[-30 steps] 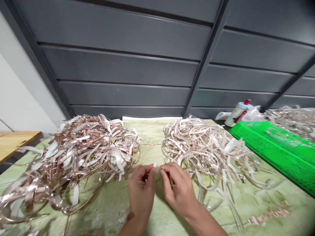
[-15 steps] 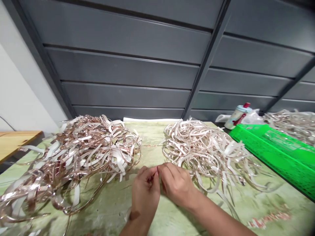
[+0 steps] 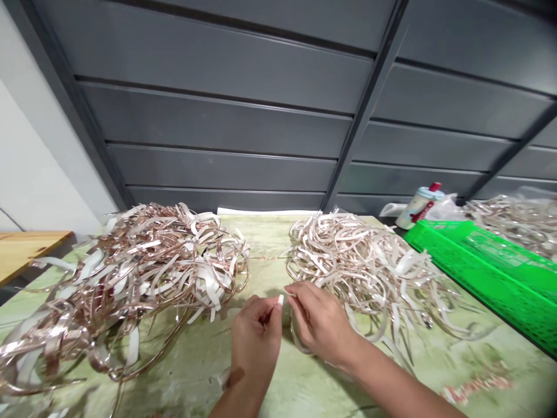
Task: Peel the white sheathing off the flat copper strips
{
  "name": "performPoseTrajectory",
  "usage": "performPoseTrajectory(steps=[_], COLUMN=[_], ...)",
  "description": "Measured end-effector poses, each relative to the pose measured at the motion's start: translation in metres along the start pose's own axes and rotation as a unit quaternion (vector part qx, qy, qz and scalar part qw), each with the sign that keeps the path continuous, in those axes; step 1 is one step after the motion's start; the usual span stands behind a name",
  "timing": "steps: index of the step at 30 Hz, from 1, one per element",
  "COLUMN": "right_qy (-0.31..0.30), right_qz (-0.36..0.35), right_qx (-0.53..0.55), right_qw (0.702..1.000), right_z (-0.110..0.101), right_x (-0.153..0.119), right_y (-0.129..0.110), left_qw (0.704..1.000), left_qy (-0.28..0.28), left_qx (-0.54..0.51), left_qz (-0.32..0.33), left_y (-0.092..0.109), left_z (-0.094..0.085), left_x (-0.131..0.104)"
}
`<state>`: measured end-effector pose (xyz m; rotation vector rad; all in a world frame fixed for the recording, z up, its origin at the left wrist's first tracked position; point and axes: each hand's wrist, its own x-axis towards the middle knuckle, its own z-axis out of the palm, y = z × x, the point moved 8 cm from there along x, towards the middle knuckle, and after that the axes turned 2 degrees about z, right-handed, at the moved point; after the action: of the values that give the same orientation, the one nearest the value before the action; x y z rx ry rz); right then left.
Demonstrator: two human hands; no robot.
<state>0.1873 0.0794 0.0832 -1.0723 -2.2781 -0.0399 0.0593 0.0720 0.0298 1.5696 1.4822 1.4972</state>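
Observation:
Near the table's middle, my left hand (image 3: 256, 331) is closed in a pinch on a small white strip (image 3: 281, 299) whose end sticks up between thumb and forefinger. Just to its right, my right hand (image 3: 319, 316) has its fingertips drawn together, a little apart from the white end; a thin pale strip hangs beneath its palm, and what its fingertips hold is too small to make out. A large tangle of rose-gold and white strips (image 3: 148, 261) lies on the left. Another tangle of paler strips (image 3: 348, 249) lies behind and right of my right hand.
A bright green basket (image 3: 491, 278) stands at the right edge of the green-patterned table (image 3: 209, 354). Behind it are a cup with a red top (image 3: 420, 207) and more strips (image 3: 513, 217). Small reddish scraps (image 3: 478, 388) lie at the lower right.
The fingertips of my two hands, earlier touching, have parted slightly. A white strip end now shows at my left fingertips, and a pale strip under my right hand.

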Motion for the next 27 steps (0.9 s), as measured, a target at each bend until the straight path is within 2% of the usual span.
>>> performPoseTrajectory(steps=[3, 7, 10, 16, 21, 27], right_qy=[-0.03, -0.067, -0.054, 0.019, -0.008, -0.039], right_qz=[-0.036, -0.051, -0.049, -0.031, -0.067, -0.097], right_qx=[0.007, -0.054, -0.058, -0.024, -0.063, -0.156], right_qw=[0.999, 0.995, 0.996, 0.999, 0.996, 0.982], right_z=[0.004, 0.012, 0.009, -0.006, 0.004, 0.013], right_x=[-0.002, 0.002, 0.005, 0.0, -0.008, -0.002], right_y=[-0.013, -0.019, -0.017, -0.004, -0.012, -0.024], left_qw=[0.999, 0.998, 0.998, 1.0, 0.999, 0.994], left_qy=[-0.003, -0.011, -0.01, 0.006, -0.001, -0.01], left_qx=[0.027, 0.043, 0.035, 0.008, 0.036, 0.074], left_qz=[0.027, 0.051, 0.051, -0.012, 0.021, 0.076], left_y=[0.007, 0.012, 0.013, 0.0, 0.006, 0.019], left_z=[0.0, 0.0, -0.001, -0.003, -0.002, 0.0], left_x=[-0.001, -0.001, 0.0, 0.001, 0.0, 0.0])
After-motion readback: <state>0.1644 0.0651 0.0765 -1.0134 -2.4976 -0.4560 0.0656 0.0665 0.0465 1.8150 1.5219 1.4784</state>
